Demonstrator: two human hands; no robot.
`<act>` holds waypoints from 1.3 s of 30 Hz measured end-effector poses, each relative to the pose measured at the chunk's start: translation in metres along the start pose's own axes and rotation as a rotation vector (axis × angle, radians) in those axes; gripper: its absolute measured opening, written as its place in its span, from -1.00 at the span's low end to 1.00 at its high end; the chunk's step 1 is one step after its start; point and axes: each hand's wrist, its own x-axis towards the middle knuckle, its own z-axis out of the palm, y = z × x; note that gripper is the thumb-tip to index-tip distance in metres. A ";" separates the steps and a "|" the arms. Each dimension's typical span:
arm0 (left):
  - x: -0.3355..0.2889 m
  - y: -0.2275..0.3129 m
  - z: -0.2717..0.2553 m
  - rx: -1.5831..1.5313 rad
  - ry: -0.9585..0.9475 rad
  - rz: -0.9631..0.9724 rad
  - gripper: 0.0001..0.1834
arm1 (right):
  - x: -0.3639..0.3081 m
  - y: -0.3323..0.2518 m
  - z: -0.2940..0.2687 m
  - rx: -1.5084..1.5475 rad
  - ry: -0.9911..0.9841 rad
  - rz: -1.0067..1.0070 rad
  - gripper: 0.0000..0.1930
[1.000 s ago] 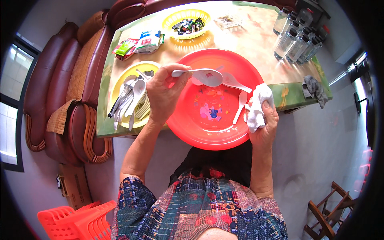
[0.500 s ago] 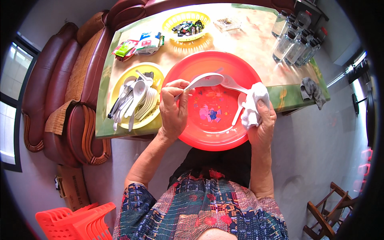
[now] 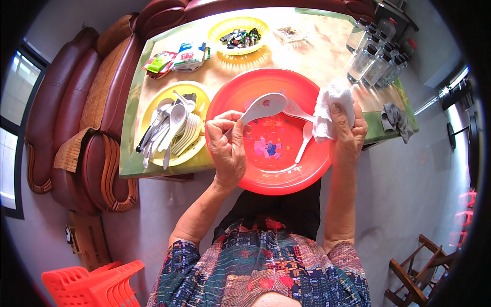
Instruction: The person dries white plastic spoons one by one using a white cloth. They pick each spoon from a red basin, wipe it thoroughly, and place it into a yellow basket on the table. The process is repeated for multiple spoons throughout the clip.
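Note:
My left hand (image 3: 227, 148) pinches the handle of a white soup spoon (image 3: 266, 106), whose bowl faces up and shows a small reddish print. The spoon hangs over a large red basin (image 3: 220, 100) with a cartoon picture on its bottom. In my right hand (image 3: 348, 130) is a bunched white cloth (image 3: 332, 105), held at the basin's right rim. Inside the basin lie two more white spoons, a larger one (image 3: 296, 110) partly hidden behind the held spoon and a smaller spoon (image 3: 304, 145) beside the cloth. Left of the basin, a yellow plate (image 3: 197, 151) carries many white spoons and other utensils.
Behind the basin stand a yellow basket (image 3: 217, 31) of small wrapped packets, plastic packages (image 3: 191, 56) and a clear box (image 3: 291, 35). Several dark-capped glass bottles (image 3: 376, 64) occupy the right back. A grey cloth (image 3: 396, 122) hangs over the table's right edge.
The held spoon's bowl has tipped so its inner face shows more. My right hand and the white cloth have moved right and slightly up, away from the spoon.

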 end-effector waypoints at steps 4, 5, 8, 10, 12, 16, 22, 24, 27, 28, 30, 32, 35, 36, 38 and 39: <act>-0.002 0.001 0.005 -0.014 0.020 0.023 -0.84 | 0.001 0.006 0.006 -0.016 -0.092 0.045 -0.73; -0.003 0.004 0.009 -0.034 0.031 0.022 -0.84 | 0.001 0.006 0.012 -0.038 -0.111 0.050 -0.71; -0.008 0.017 0.016 -0.157 0.020 -0.157 -0.83 | 0.004 0.011 0.024 -0.128 -0.166 0.123 -0.67; -0.010 0.017 0.017 -0.236 -0.026 -0.255 -0.85 | 0.005 0.016 0.028 -0.121 -0.203 0.188 -0.69; -0.011 0.018 0.017 -0.324 -0.105 -0.385 -0.86 | 0.005 0.012 0.028 -0.152 -0.151 0.183 -0.74; -0.005 0.027 0.007 -0.382 -0.340 -0.797 -0.82 | 0.004 0.022 0.016 -0.186 -0.167 0.150 -0.79; -0.014 0.028 0.014 -0.107 -0.566 -0.693 -0.74 | -0.004 0.026 0.024 -0.288 -0.084 0.090 -0.72; -0.017 0.026 0.016 -0.163 -0.528 -0.744 -0.71 | -0.008 0.031 0.027 -0.534 -0.037 -0.112 -0.65; -0.021 0.030 0.020 -0.239 -0.468 -0.757 -0.61 | -0.014 0.041 0.022 -1.017 -0.077 -0.493 -0.51; -0.022 0.029 0.020 -0.244 -0.471 -0.763 -0.59 | -0.017 0.041 0.021 -1.078 -0.091 -0.502 -0.51; -0.023 0.028 0.019 -0.253 -0.475 -0.773 -0.54 | -0.021 0.040 0.019 -1.200 -0.122 -0.521 -0.51; -0.025 0.026 0.019 -0.254 -0.450 -0.752 -0.56 | -0.024 0.036 0.020 -1.213 -0.165 -0.519 -0.54; -0.028 0.025 0.022 -0.241 -0.412 -0.741 -0.57 | -0.031 0.030 0.022 -1.183 -0.223 -0.446 -0.57; -0.029 0.025 0.023 -0.233 -0.400 -0.741 -0.56 | -0.033 0.029 0.020 -1.181 -0.255 -0.419 -0.58; -0.030 0.022 0.024 -0.225 -0.365 -0.698 -0.57 | -0.039 0.026 0.020 -1.137 -0.322 -0.360 -0.59; -0.030 0.021 0.024 -0.221 -0.348 -0.677 -0.57 | -0.043 0.024 0.021 -1.091 -0.360 -0.325 -0.60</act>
